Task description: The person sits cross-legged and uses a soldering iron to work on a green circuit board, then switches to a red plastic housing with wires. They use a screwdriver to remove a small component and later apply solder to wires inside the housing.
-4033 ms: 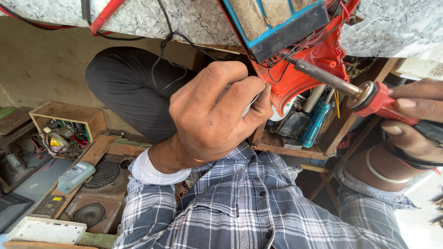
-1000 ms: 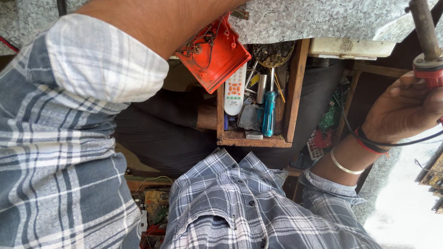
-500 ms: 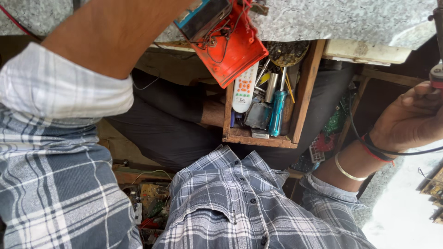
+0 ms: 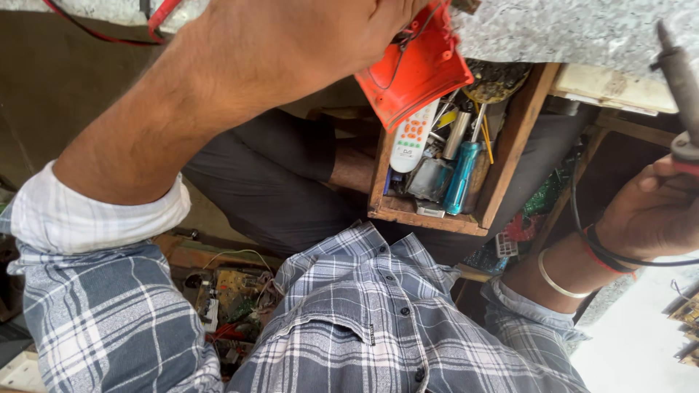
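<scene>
The left hand (image 4: 291,36) closes its grip on the red plastic housing (image 4: 415,69) at the speckled stone tabletop (image 4: 575,33). The right hand (image 4: 652,215) grips the soldering iron (image 4: 681,80), apparently mid-soldering; next, its tip must reach the housing steadily.

Across the top of my frame runs a speckled grey stone slab (image 4: 582,29), while a wooden tray (image 4: 520,153) at centre right holds a white remote control (image 4: 412,138), a blue-handled screwdriver (image 4: 461,178) and metal parts.
</scene>
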`<state>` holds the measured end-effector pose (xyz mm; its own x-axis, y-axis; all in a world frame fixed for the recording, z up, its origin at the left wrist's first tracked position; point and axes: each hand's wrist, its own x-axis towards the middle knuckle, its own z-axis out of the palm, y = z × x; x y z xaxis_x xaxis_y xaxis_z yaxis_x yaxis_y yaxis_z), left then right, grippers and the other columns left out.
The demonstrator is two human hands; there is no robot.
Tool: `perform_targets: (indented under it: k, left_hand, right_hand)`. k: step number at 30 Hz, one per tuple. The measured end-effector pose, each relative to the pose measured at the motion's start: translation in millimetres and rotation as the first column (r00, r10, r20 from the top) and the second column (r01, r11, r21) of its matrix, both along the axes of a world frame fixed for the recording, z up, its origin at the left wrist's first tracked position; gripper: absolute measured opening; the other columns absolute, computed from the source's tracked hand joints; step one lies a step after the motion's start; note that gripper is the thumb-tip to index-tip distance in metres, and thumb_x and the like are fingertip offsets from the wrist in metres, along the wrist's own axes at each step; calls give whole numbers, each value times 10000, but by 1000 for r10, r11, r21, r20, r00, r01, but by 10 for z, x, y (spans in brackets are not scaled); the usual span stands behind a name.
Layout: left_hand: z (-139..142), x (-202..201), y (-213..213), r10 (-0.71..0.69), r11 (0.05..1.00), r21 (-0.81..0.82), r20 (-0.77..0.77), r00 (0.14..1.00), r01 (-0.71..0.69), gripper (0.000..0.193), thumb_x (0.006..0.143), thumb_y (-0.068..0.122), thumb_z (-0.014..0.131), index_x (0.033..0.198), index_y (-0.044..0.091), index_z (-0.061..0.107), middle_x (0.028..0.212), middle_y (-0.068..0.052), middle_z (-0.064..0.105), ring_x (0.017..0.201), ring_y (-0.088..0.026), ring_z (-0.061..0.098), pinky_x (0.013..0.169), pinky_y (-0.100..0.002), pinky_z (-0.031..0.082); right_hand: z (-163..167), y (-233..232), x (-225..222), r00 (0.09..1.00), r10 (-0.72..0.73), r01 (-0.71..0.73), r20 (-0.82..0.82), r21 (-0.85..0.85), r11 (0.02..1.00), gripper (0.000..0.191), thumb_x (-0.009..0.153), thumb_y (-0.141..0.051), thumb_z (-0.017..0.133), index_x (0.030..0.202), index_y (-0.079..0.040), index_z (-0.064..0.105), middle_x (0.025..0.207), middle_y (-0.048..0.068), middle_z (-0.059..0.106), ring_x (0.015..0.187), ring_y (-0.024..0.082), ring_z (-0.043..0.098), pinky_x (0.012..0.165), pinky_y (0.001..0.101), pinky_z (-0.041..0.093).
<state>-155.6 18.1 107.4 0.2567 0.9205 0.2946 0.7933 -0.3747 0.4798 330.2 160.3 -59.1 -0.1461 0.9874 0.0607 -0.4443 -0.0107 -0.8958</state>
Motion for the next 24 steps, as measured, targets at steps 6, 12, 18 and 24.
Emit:
perform_targets:
  k: [6, 12, 18, 24]
  left_hand:
    - [-77, 12, -169, 43, 997, 70, 30, 999, -45, 96, 1124, 90, 611, 1189, 42, 662, 1038, -53, 689, 887, -166, 691, 744, -261, 545]
    - [-154, 66, -205, 88, 992, 89, 38, 995, -91, 84, 1120, 73, 603, 1175, 36, 655, 1036, -53, 680, 894, -167, 684, 767, -271, 540]
    - [-158, 153, -276, 112, 989, 93, 52, 992, -116, 45, 1026, 28, 665, 1067, 42, 652, 979, -59, 621, 912, -224, 612, 816, -375, 464]
    - [-171, 181, -295, 167, 981, 110, -48, 985, -161, 66, 994, 26, 673, 1046, 66, 664, 1026, -45, 617, 974, -218, 599, 858, -392, 467]
  right_hand:
    - [47, -148, -56, 979, 193, -194, 68, 9, 981, 493, 1040, -392, 681, 1225, 61, 619, 1033, 215, 645, 782, 259, 657, 633, 288, 490]
    - [429, -68, -505, 811, 390, -556, 436, 367, 746, 371, 979, -234, 764, 1253, -34, 615, 900, 182, 702, 627, 207, 675, 591, 319, 563]
    - [533, -5, -636, 737, 412, -632, 535, 330, 701, 342, 972, -199, 774, 1230, -40, 617, 846, 193, 705, 626, 166, 662, 598, 253, 540]
    - [470, -70, -649, 762, 406, -614, 505, 361, 702, 303, 1005, -172, 790, 1228, -34, 638, 867, 219, 701, 676, 191, 675, 612, 257, 533]
